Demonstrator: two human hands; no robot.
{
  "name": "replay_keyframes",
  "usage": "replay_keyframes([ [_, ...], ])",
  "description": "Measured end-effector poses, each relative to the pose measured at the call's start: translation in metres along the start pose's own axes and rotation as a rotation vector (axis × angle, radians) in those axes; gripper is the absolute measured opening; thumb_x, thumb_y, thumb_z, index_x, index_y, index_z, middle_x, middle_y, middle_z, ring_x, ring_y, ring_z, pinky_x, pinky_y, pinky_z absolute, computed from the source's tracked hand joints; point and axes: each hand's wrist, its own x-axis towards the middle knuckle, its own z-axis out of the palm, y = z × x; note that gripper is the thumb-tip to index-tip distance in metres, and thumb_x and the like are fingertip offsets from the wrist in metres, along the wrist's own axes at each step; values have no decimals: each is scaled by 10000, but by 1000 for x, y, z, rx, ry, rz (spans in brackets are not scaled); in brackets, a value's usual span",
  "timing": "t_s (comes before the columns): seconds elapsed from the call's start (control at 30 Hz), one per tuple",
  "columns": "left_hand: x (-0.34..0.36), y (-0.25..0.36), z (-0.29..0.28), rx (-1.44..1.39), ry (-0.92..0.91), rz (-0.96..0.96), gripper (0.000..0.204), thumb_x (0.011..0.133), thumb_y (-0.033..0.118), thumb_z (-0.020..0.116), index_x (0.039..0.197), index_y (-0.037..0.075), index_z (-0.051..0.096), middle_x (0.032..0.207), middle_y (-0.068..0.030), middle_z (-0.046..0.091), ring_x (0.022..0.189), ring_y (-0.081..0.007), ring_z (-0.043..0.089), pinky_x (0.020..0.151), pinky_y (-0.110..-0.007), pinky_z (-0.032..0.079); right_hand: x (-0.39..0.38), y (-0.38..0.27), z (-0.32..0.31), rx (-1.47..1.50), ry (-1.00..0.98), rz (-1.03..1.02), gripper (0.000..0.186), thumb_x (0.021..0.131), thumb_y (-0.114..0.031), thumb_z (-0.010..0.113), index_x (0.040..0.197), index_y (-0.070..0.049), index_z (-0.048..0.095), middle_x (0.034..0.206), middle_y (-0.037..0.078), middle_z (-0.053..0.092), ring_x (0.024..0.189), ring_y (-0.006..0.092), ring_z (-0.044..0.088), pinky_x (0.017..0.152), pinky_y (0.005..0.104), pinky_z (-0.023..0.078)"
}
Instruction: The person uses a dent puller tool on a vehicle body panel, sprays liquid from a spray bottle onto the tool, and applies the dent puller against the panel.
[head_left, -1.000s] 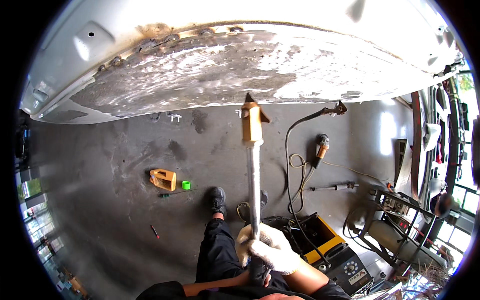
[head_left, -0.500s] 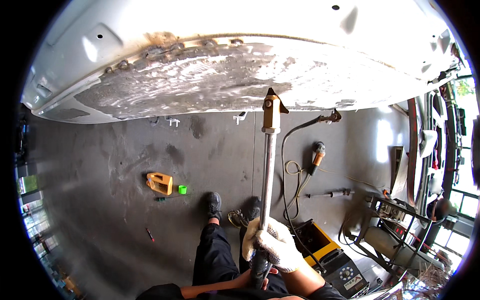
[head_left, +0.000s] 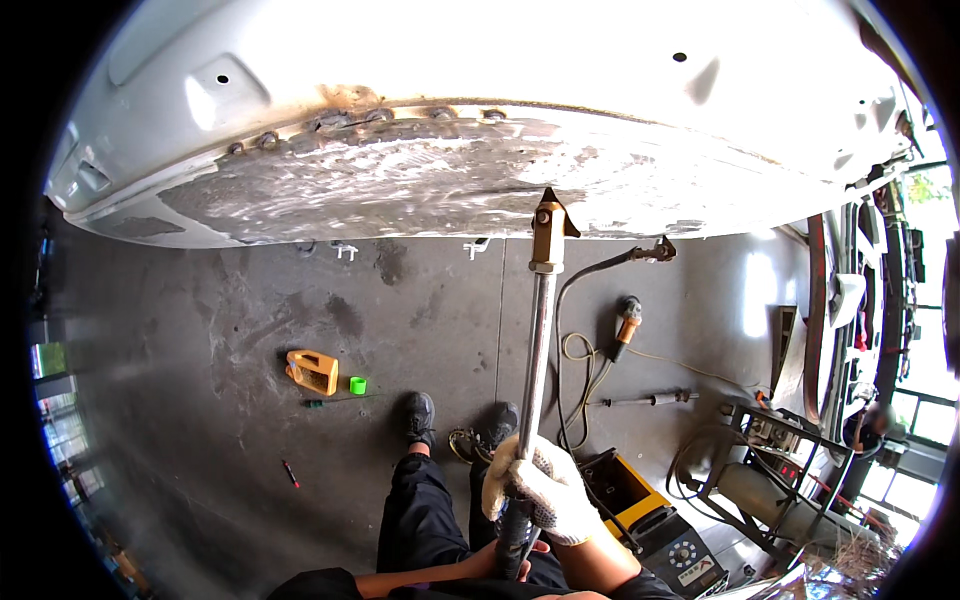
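My right hand (head_left: 555,495), in a white dotted work glove, is wrapped round the shaft of a slide-hammer dent puller (head_left: 537,370). Lower down, my bare left hand (head_left: 490,562) grips its dark handle; the shaft and my right arm partly hide those fingers. The puller points away from me, with a brass head (head_left: 547,240) and a dark triangular tip. That tip overlaps the lower part of a white vehicle panel (head_left: 400,185), sanded to bare metal and grey patches. Whether tip and panel touch, I cannot tell.
An angle grinder (head_left: 628,322) and cables lie on the floor, right of the puller. Nearer stands a yellow-and-black machine (head_left: 680,555), beside a metal-framed cart (head_left: 770,480). Leftward are a cut-open orange jug (head_left: 313,371), a green cup (head_left: 358,384) and a red pen-like item (head_left: 290,473).
My view has shifted slightly, so floor items appear a little further left. The puller's head sits slightly lower and further right in the picture; both hands keep their grip.
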Motion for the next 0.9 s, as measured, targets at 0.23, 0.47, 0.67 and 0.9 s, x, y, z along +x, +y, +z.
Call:
replay_keyframes([
  [0.23,-1,6,9,34,52,21,653,1114,441,528,1585,0,434,912,-143,714,764,-215,716,679,-323,594,1,3,4,-4,72,-35,342,1046,-306,697,1103,15,594,811,174,692,706,271,678,672,381,560],
  [0.47,6,-7,-28,-34,34,100,479,1118,389,525,1413,12,522,1168,-140,676,745,-226,712,664,-379,612,3,-6,17,-35,98,-21,332,1058,-247,668,1191,48,593,795,159,695,704,250,675,682,369,560],
  [0.67,-20,9,3,148,421,322,308,1125,415,479,1274,148,518,1076,-68,660,665,-221,686,542,-398,586,31,-23,26,-189,171,-67,304,1081,-210,628,1232,51,585,768,109,678,689,200,661,665,324,545],
  [0.9,-39,17,-6,64,324,208,290,1093,283,567,1338,150,488,1119,-55,660,704,-205,688,579,-376,587,10,18,30,-157,219,-46,227,1080,-209,627,1116,10,579,833,120,671,732,212,662,686,341,557],
])
